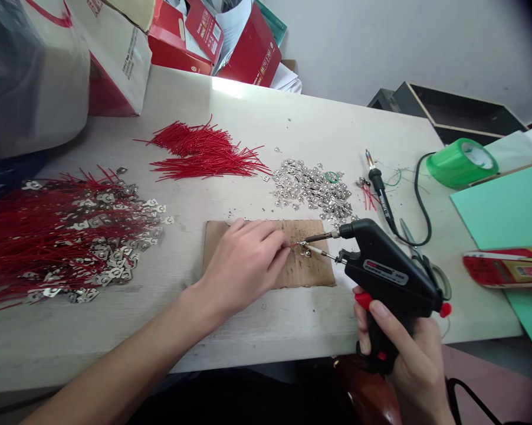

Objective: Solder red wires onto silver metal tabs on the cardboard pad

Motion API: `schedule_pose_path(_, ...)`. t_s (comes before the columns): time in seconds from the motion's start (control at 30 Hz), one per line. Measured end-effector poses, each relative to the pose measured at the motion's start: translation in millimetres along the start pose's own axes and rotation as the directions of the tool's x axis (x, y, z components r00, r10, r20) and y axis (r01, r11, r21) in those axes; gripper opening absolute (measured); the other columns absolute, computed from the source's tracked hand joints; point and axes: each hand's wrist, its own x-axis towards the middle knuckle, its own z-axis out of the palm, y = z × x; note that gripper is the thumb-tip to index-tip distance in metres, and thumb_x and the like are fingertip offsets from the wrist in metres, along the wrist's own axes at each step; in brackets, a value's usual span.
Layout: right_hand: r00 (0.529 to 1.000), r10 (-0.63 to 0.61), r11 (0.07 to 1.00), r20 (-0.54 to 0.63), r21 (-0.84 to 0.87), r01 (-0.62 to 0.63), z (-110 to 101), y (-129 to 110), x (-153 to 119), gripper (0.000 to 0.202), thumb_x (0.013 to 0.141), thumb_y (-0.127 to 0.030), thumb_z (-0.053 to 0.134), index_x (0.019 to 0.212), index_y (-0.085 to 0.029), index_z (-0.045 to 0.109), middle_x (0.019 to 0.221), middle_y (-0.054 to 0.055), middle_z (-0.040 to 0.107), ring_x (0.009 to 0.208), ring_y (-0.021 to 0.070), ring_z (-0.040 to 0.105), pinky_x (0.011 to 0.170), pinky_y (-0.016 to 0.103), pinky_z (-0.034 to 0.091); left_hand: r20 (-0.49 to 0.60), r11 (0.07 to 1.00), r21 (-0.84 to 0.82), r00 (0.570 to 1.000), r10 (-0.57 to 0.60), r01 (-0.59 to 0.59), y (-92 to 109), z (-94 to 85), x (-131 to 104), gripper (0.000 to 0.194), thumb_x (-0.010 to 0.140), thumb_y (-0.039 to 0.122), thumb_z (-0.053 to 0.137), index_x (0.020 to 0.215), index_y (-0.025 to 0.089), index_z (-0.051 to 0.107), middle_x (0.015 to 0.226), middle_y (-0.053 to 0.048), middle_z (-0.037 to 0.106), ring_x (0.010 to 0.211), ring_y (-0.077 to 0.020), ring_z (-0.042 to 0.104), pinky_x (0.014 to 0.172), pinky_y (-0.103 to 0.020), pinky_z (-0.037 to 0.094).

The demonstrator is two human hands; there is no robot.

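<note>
My left hand (248,260) rests over a piece of brown cardboard (323,274), its thumb and fingertips pinching a short red wire (294,244). The wire's end meets a small metal piece (303,245) on the cardboard. My right hand (407,348) is wrapped round the grip of a black soldering gun (385,268), a finger at its red trigger. The gun's tip and a thin light tube below it come together at the metal piece. Behind the cardboard lies a pile of small metal terminals (310,186).
Red wires (204,150) lie at the back; wires with metal tabs (98,236) fill the left. A soldering iron (381,195), scissors (411,239) and green tape (460,162) are at the right. Boxes (252,47) stand behind; a plastic-wrapped bundle (40,77) is back left.
</note>
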Motion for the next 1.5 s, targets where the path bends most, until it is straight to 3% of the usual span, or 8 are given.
schedule_pose_path(0.27, 1.000, 0.025, 1.000, -0.017, 0.009, -0.025, -0.5, -0.3, -0.4, 0.039, 0.089, -0.052, 0.079, 0.100, -0.014, 0.078, 0.066, 0.005, 0.067, 0.044, 0.0138, 0.056, 0.045, 0.028, 0.038, -0.003, 1.000, 0.007, 1.000, 0.003, -0.003, -0.1, 0.0, -0.2, 0.015, 0.104, 0.019, 0.060, 0.092, 0.016, 0.069, 0.090, -0.002, 0.073, 0.084, -0.0202, 0.067, 0.076, -0.036, 0.039)
schedule_pose_path(0.57, 1.000, -0.011, 1.000, -0.024, 0.024, 0.012, 1.6, -0.4, -0.6, 0.035, 0.091, -0.050, 0.077, 0.100, -0.016, 0.078, 0.067, 0.003, 0.064, 0.043, 0.0137, 0.055, 0.042, 0.029, 0.039, -0.007, 1.000, 0.002, 1.000, 0.003, -0.002, -0.1, 1.0, 0.6, 0.013, 0.103, 0.019, 0.061, 0.093, 0.017, 0.069, 0.090, -0.001, 0.073, 0.085, -0.0200, 0.067, 0.076, -0.036, 0.039)
schedule_pose_path(0.8, 1.000, 0.014, 1.000, -0.009, -0.022, -0.014, 0.3, -1.9, -2.8, 0.043, 0.092, -0.052, 0.075, 0.068, -0.017, 0.067, 0.062, 0.006, 0.064, 0.046, 0.0142, 0.054, 0.042, 0.029, 0.043, -0.006, 1.000, -0.002, 1.000, 0.000, 0.000, 0.3, 0.0, -0.3, 0.012, 0.103, 0.018, 0.061, 0.093, 0.017, 0.068, 0.091, -0.001, 0.074, 0.086, -0.0198, 0.068, 0.077, -0.036, 0.040)
schedule_pose_path(1.5, 1.000, -0.015, 0.998, 0.024, -0.062, 0.017, -2.2, -1.1, -0.5, 0.043, 0.094, -0.052, 0.072, 0.069, -0.018, 0.064, 0.064, 0.006, 0.067, 0.046, 0.0154, 0.056, 0.045, 0.029, 0.041, 0.021, 0.998, 0.064, 1.000, -0.001, -0.001, -0.9, -1.6, 2.9, 0.015, 0.106, 0.019, 0.058, 0.096, 0.018, 0.069, 0.094, -0.003, 0.072, 0.087, -0.0205, 0.065, 0.076, -0.036, 0.040)
